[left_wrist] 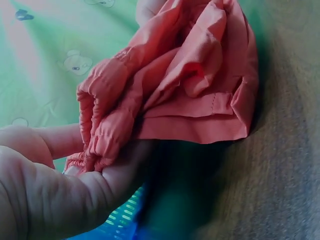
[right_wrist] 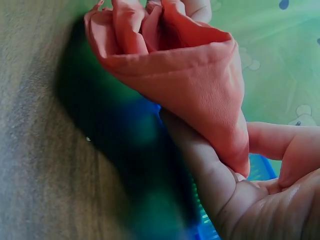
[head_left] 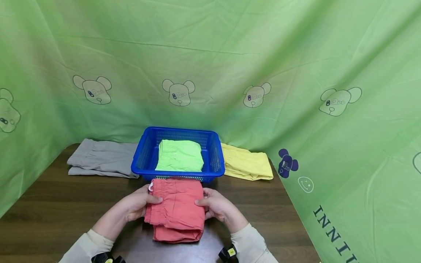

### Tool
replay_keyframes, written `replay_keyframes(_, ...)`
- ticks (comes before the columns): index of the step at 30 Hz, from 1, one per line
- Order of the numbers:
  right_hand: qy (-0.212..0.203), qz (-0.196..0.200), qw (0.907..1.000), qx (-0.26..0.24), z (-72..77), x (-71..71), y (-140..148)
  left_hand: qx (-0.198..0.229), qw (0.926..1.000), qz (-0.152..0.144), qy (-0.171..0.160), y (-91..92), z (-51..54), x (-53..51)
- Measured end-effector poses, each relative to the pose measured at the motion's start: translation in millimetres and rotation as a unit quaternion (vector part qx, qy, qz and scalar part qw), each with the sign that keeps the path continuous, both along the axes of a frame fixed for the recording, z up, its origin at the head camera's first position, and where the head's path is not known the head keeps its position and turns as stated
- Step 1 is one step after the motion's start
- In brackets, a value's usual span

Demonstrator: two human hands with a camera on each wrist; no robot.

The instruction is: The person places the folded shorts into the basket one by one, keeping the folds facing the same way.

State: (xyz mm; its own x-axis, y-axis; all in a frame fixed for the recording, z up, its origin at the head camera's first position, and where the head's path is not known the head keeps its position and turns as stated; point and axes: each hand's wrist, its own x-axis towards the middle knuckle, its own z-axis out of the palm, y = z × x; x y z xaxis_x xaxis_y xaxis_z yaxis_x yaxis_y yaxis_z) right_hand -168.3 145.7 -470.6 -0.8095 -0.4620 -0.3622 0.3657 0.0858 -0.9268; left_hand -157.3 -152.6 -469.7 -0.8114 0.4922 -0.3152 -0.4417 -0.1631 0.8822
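The head view is bright and fairly even, with soft shading in the curtain's (head_left: 217, 40) folds and pale glare on the desk (head_left: 269, 223) just below the red cloth (head_left: 179, 208). Both wrist views are dimmer and hazier, the desk grainy; the dark, blurred patch (left_wrist: 185, 190) beneath the cloth may be shadow or reflection.

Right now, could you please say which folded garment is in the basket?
It's the bright green garment, inside the blue basket; the grey garment and yellow garment lie beside it, while the left hand and right hand hold the red garment.
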Motion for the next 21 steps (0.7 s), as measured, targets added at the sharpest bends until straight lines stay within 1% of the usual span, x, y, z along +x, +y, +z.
replay_keyframes(3, 0.0, 0.008, 1.0, -0.002, 3.5, 0.9, 1, -0.014, 0.9999, 0.002, 0.003, -2.2, 0.6, -0.2)
replay_keyframes(8, -0.001, 0.027, 0.9996, -0.004, 10.5, 2.6, 3, -0.067, 0.9975, -0.003, 0.023, -4.0, 10.4, 5.3)
replay_keyframes(10, 0.001, 0.034, 0.9994, -0.004, 13.3, 3.0, 4, -0.075, 0.9966, -0.009, 0.032, -4.4, 16.0, 7.6)
replay_keyframes(15, 0.007, 0.039, 0.9992, -0.008, 17.4, 3.7, 5, -0.067, 0.9966, -0.017, 0.043, -6.3, 23.0, 8.2)
replay_keyframes(21, 0.011, 0.04, 0.9989, -0.019, 22.1, 4.9, 6, -0.042, 0.9966, -0.04, 0.058, -10.7, 25.5, 5.9)
